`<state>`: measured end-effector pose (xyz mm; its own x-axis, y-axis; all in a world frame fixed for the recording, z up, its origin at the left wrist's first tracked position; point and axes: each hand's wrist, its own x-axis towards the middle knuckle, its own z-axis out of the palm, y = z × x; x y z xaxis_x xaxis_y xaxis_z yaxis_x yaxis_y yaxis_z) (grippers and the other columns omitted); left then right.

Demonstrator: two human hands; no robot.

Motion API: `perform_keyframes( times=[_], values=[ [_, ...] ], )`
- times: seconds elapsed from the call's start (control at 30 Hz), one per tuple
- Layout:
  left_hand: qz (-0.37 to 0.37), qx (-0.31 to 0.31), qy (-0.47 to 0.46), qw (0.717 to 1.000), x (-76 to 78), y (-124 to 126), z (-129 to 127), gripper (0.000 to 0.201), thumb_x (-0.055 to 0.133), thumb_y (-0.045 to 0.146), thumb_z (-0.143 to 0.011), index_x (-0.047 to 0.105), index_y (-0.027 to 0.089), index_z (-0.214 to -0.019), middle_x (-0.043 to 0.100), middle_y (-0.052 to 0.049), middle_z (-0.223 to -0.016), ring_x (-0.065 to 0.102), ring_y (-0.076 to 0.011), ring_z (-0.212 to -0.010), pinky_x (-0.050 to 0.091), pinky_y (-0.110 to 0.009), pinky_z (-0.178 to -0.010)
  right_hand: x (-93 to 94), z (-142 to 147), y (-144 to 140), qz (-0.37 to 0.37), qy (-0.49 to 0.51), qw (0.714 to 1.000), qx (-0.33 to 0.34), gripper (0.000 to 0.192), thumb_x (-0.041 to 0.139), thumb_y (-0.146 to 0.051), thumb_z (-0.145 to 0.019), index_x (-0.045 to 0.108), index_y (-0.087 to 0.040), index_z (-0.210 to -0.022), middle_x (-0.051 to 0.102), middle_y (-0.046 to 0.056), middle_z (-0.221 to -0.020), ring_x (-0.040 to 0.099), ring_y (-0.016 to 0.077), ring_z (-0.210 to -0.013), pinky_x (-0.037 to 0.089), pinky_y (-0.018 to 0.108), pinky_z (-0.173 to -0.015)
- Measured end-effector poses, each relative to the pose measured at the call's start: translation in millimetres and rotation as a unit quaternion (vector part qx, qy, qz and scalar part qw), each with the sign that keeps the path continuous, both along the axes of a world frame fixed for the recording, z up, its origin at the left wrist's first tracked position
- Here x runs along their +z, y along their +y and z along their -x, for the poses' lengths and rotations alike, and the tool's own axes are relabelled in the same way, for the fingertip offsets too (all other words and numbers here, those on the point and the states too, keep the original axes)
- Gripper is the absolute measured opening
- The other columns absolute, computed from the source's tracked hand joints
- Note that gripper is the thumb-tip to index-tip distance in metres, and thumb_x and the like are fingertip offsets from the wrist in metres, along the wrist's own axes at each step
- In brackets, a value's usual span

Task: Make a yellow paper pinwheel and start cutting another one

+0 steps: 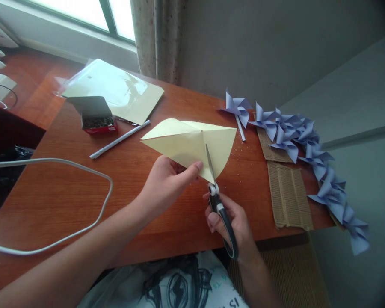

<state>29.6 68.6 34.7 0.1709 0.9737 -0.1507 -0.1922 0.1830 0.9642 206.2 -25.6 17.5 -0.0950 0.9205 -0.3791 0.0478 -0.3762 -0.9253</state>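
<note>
Our two bare arms come up from the bottom, close to us, over a white cloth with dark drawings [179,286]. Now we look from left to right.

Far left, a white cord [67,164] loops on the brown table [67,201]. Behind it sits a small red box [98,122] with its grey lid up, and a shiny flat pack of pale paper [115,90]. A thin white stick [120,139] lies beside them.

Next comes our left hand [163,182]. Its thumb and fingers pinch the lower edge of the folded yellow paper [186,143], which is held up just above the middle of the table.

Then our right hand [231,220] grips the scissors [220,205]. The fingers are curled through the black handles. The blades are slightly apart and one blade lies over the paper, cutting up from its bottom edge.

Farther right, brown cardboard pieces [288,194] lie flat, and a row of blue paper pinwheels [308,143] runs along the table edge.

We think the cut could go too far and slice the paper apart, because nothing stops the blade. The paper could bend or slip, since only one side is pinched. Our left thumb is near the blade, so a quick snip could nick it.
</note>
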Motion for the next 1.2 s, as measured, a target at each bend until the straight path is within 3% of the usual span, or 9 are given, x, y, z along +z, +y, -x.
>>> perform_keyframes(
  times=[0.3,1.2],
  values=[
    [0.000,0.000,0.001,1.000,-0.2,-0.4,0.5,0.016,0.076,0.028,-0.081,0.072,0.014,-0.077,0.072,-0.002,-0.068,0.064,-0.0142,-0.060,0.048,-0.021,-0.053,-2.3,-0.5,-1.2,-0.001,-0.012,1.000,0.000,0.045,0.073,-0.051,-0.084,0.065,-0.017,-0.114,0.053,-0.002,-0.072,0.047,0.0119,-0.060,0.039,0.025,-0.056],
    [-0.007,-0.005,0.005,1.000,-1.1,-0.3,1.1,0.020,0.076,0.028,-0.082,0.069,0.015,-0.068,0.067,0.000,-0.060,0.061,-0.0128,-0.056,0.045,-0.019,-0.051,-4.5,-1.9,-2.2,-0.005,-0.038,0.999,-0.002,0.044,0.075,-0.047,-0.083,0.066,-0.018,-0.114,0.054,-0.003,-0.072,0.046,0.0097,-0.058,0.038,0.023,-0.053]
  ],
)
